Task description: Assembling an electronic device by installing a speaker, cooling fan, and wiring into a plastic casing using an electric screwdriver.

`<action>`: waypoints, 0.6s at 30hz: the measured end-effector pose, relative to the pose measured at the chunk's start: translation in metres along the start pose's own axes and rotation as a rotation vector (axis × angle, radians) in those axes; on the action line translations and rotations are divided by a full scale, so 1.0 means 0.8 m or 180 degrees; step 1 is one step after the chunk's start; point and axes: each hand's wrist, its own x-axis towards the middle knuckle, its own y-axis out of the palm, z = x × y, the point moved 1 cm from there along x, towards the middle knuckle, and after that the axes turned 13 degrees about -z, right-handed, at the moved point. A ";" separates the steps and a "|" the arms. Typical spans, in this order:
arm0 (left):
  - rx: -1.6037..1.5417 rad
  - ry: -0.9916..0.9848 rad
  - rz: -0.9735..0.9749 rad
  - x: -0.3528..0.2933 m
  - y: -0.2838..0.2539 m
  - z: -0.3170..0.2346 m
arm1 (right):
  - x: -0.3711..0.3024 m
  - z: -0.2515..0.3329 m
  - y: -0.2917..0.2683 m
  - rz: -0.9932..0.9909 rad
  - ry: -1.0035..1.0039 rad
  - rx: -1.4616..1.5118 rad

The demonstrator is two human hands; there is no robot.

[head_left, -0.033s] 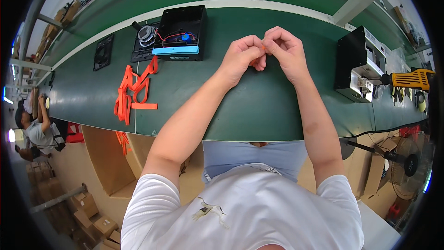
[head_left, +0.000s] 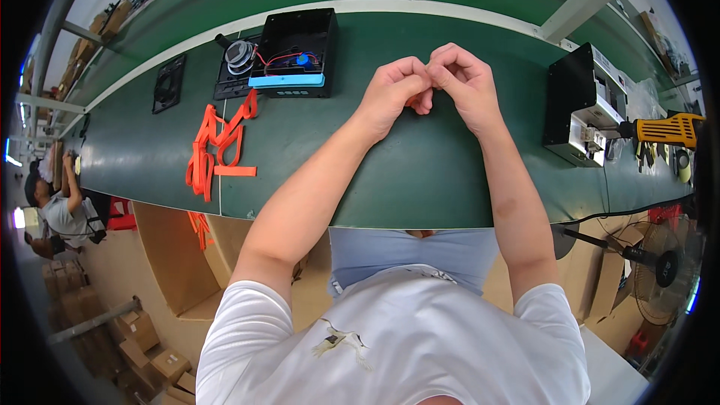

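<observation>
Above the green bench, my left hand [head_left: 391,94] and my right hand [head_left: 466,84] meet fingertip to fingertip. Both are closed in a pinch around a small orange piece [head_left: 409,109], mostly hidden by the fingers. Left of them lies a loose heap of flat orange strips [head_left: 201,159]. Farther back stands an open black housing [head_left: 300,34] with red and blue wires inside and a light blue strip [head_left: 286,81] along its front. Beside it, a round silver speaker [head_left: 239,57] rests on a black panel.
Another black panel [head_left: 167,84] lies at the far left. To the right are a black and silver machine [head_left: 570,109] and a yellow power tool [head_left: 667,130]. A fan [head_left: 664,268] stands beyond the bench edge. Below left is an open cardboard box [head_left: 161,255]; a person [head_left: 64,211] works farther off.
</observation>
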 end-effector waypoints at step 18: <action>0.0130 0.0152 0.0090 0.004 -0.003 0.003 | 0.000 0.003 0.003 -0.0045 -0.0125 0.0006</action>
